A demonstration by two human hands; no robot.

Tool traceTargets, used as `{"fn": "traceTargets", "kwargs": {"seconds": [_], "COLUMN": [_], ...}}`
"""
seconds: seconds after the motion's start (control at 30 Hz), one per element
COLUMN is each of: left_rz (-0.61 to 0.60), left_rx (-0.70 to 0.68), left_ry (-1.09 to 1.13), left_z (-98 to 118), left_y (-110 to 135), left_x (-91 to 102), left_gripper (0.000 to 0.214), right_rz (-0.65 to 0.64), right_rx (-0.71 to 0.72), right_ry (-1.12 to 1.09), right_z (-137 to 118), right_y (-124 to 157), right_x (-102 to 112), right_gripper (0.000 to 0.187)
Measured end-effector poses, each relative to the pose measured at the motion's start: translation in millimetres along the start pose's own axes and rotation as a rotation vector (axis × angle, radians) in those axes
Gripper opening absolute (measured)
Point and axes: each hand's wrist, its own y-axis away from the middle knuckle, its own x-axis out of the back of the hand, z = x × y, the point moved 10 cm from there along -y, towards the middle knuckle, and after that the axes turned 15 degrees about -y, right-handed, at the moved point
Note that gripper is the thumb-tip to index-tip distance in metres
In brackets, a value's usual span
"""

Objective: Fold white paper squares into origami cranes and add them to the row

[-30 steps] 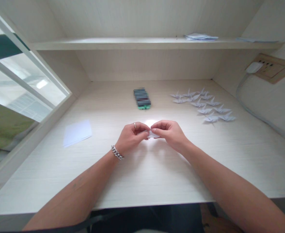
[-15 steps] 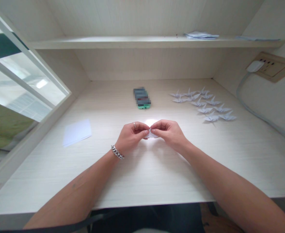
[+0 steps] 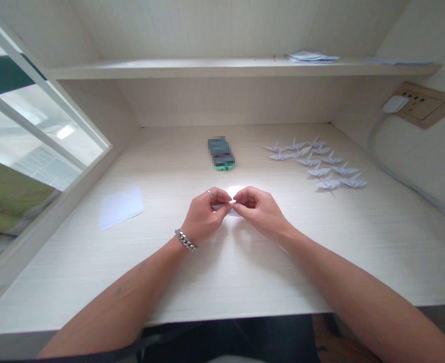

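Note:
A small folded piece of white paper (image 3: 233, 213) is pinched between my two hands above the middle of the desk. My left hand (image 3: 206, 209), with a ring and a chain bracelet, grips its left side between thumb and forefinger. From the right, my right hand (image 3: 261, 207) pinches the same paper, its fingertips close to those of the left. Most of the paper is hidden behind my fingers, so its exact shape cannot be made out. Several folded paper cranes (image 3: 319, 171) stand grouped on the desk to the right, beyond my right hand.
Flat white paper sheets (image 3: 121, 206) lie on the left of the desk (image 3: 222, 282). A phone-like dark object with a green edge (image 3: 221, 154), pixelated, lies behind my hands. More paper (image 3: 312, 57) rests on the shelf. A cable (image 3: 381, 164) runs from the wall socket (image 3: 421, 107).
My fingers have shifted slightly on the folded paper, and more of it shows beside my left thumb. The cranes and sheets stay where they were.

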Motion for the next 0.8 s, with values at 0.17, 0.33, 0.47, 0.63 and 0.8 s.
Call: {"fn": "traceTargets", "kwargs": {"seconds": [0.17,0.33,0.47,0.63,0.8], "left_rz": [0.016,0.035,-0.020,-0.163,-0.152], "left_rx": [0.016,0.052,0.045,0.015,0.035], "left_ry": [0.028,0.068,0.036,0.032,0.079], "left_z": [0,-2,-2,1,-2], "left_y": [-1,-2,-2,1,-2], "left_x": [3.1,7.5,2.6,-9.7,-3.5], "left_gripper": [0.011,0.013,0.011,0.008,0.013], "right_rz": [-0.035,-0.054,-0.066,-0.138,-0.113], "right_rx": [0.005,-0.047,-0.055,-0.048,-0.031], "right_ry": [0.000,-0.145,-0.115,-0.044,0.002], "right_z": [-1,8,9,5,1], "right_y": [-3,-6,-5,-3,-5], "right_x": [2,5,3,-5,2], "right_gripper": [0.010,0.019,0.018,0.012,0.007]}}
